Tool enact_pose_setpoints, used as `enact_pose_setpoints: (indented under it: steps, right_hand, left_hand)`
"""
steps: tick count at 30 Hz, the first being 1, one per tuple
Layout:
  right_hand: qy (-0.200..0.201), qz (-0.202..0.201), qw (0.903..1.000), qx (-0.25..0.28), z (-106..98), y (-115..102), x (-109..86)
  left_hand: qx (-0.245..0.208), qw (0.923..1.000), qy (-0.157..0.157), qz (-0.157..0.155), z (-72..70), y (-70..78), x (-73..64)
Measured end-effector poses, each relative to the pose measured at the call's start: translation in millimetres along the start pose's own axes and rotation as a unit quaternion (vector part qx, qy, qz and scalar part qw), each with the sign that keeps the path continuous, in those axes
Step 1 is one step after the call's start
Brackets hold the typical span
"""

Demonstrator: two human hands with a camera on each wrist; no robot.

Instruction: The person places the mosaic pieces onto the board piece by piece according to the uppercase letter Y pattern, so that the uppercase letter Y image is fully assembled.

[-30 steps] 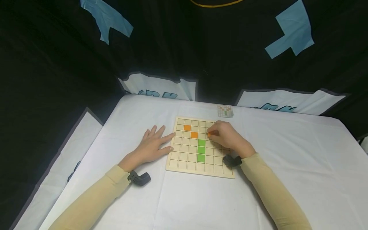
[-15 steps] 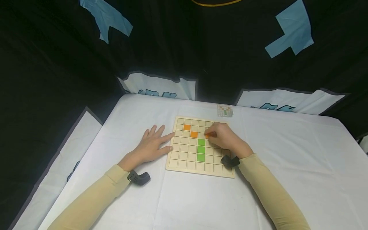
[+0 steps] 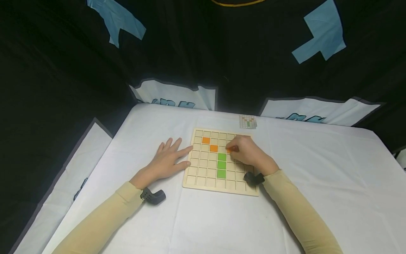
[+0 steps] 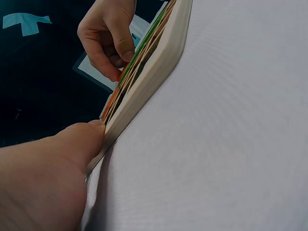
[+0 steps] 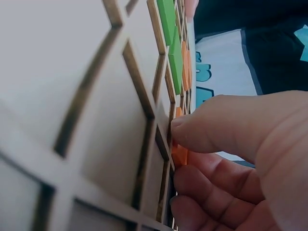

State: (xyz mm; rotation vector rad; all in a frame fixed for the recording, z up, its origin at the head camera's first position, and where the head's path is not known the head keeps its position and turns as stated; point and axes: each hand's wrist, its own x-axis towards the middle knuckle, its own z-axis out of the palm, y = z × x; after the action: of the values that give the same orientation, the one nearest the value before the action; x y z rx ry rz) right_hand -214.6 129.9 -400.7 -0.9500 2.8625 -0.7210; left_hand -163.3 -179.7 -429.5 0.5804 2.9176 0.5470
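A pale wooden grid board (image 3: 203, 181) lies on the white-covered table. Two orange square tiles (image 3: 214, 148) sit diagonally in its cells, above a column of three green tiles (image 3: 221, 165). My left hand (image 3: 165, 163) lies with fingers spread on the table, its index finger and thumb touching the board's left edge. Between thumb and fingers, my right hand (image 3: 248, 151) pinches another orange tile (image 5: 179, 155) at the board's surface, right of the upper green tile. My right hand and forearm cover the board's right cells.
Behind the board lies a small card (image 3: 248, 122) printed with a coloured grid pattern. White tablecloth (image 3: 215, 225) surrounds the board. A black curtain (image 3: 203, 53) with blue tape pieces (image 3: 325, 31) hangs beyond the table.
My right hand shifted slightly left with the orange tile during the first half second, then stayed almost in place. My left hand has not moved on the board's edge.
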Motion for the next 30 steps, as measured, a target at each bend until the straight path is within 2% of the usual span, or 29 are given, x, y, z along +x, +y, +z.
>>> enact_pose_setpoints:
  steps: [12,15,22,30]
  right_hand:
    - [0.006,0.002,1.0,0.001,-2,4,-3.8]
    - [0.002,0.021,0.9998,0.002,-6,4,-6.0]
    - [-0.008,0.105,0.9943,0.017,-18,8,-16.2]
    - [-0.005,0.124,0.9923,0.01,-26,25,-32.6]
  left_hand:
    - [-0.011,0.9999,-0.002,-0.003,-1.8,1.4,-1.6]
    - [-0.012,0.9999,-0.001,-0.004,-1.9,1.6,-1.9]
    - [-0.011,0.9999,0.0,-0.007,-1.3,1.5,-1.7]
    - [-0.01,0.9999,0.001,-0.007,-0.6,1.5,-1.7]
